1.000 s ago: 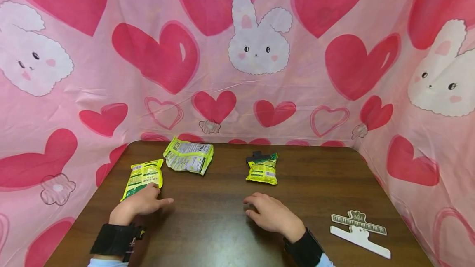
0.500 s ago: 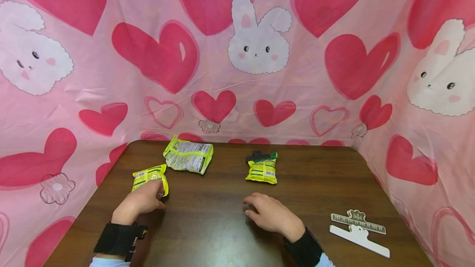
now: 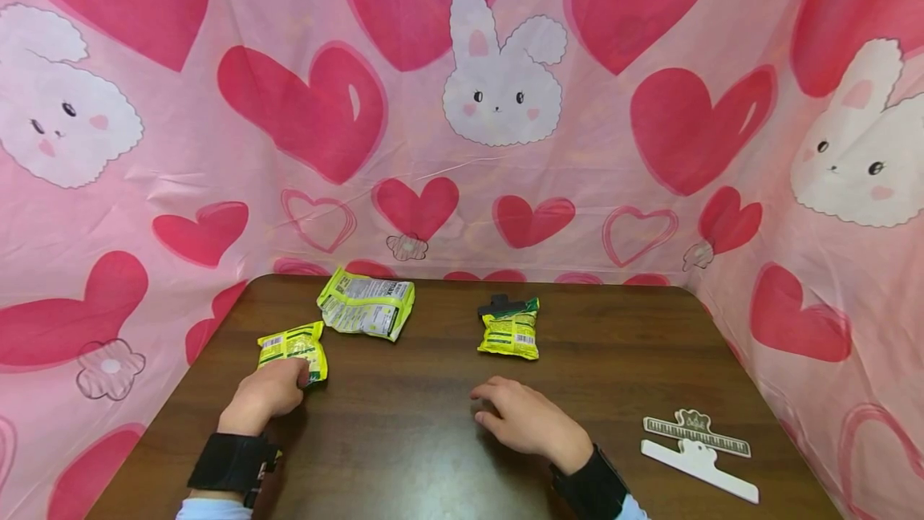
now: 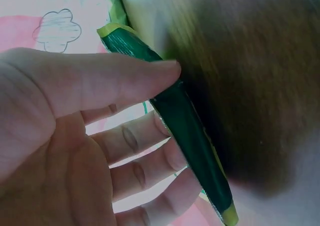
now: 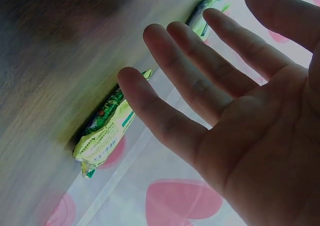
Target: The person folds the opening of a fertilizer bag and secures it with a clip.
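Note:
My left hand pinches the near end of a small yellow-green snack packet at the left of the brown table. In the left wrist view my thumb lies on top of the packet and the fingers curl beneath it. My right hand rests on the table's middle with relaxed fingers and holds nothing. In the right wrist view its fingers are spread and straight. Beyond the right hand lies a second packet with a black clip on its top.
A crumpled third packet lies at the back left. Two white clips sit near the table's right front corner. A pink cloth with hearts and rabbits walls in the table at the back and both sides.
The left hand, which lay flat on the packet, has closed on its near end and lifted it. The packet now looks shorter and tilted. The right hand has barely moved.

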The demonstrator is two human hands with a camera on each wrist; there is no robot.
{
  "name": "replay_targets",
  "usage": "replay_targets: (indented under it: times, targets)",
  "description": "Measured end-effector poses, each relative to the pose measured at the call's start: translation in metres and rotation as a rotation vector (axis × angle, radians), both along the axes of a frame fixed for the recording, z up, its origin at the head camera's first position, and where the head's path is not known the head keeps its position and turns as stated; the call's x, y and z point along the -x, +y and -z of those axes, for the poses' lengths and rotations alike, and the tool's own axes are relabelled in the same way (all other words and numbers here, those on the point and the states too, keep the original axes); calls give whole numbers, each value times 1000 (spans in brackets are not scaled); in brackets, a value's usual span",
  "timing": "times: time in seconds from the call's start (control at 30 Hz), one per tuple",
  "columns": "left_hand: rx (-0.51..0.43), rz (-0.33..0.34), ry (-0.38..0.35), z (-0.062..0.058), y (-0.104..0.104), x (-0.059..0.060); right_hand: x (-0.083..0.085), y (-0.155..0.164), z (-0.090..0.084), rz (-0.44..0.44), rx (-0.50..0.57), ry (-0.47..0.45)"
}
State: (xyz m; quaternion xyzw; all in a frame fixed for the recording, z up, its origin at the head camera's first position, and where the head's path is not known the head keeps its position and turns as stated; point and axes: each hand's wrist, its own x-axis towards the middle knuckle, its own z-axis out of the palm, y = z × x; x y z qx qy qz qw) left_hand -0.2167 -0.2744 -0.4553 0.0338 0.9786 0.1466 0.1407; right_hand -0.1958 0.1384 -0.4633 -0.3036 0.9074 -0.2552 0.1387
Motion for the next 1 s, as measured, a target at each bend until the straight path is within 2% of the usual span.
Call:
replay_targets:
  times: [0.23,0.4,0.47,0.5,0.57,0.63,0.7,0.8,0.83,0.9,1.0]
  targets:
    - [3,44,4,1,8,-1,-1,-1,4,-4,-3,-13]
    - [-42,128,10,-2,21,-5,-2,-1,3,-5,-6,-15]
    - [-69,163,6,0,25,-5,-2,-2,3,-12,-3,-9]
    - [-77,202,20,6,25,-3,-2,-2,3,-13,-2,-7]
    - [-92,247,22,16,27,0,-2,-2,2,-14,0,-9]
    - [-90,285,31,32,28,5,-2,-2,2,-13,1,-14]
    - [-81,306,41,49,30,11,-3,-2,2,-7,1,-33]
    - [-68,308,21,59,43,11,-3,-2,1,-3,6,-56]
    - [-65,309,11,58,49,9,-3,-2,1,-3,8,-62]
    - [-56,306,-19,47,65,2,-3,-3,0,-5,10,-63]
    - [-68,288,-65,19,93,-13,-4,-3,0,-9,10,-59]
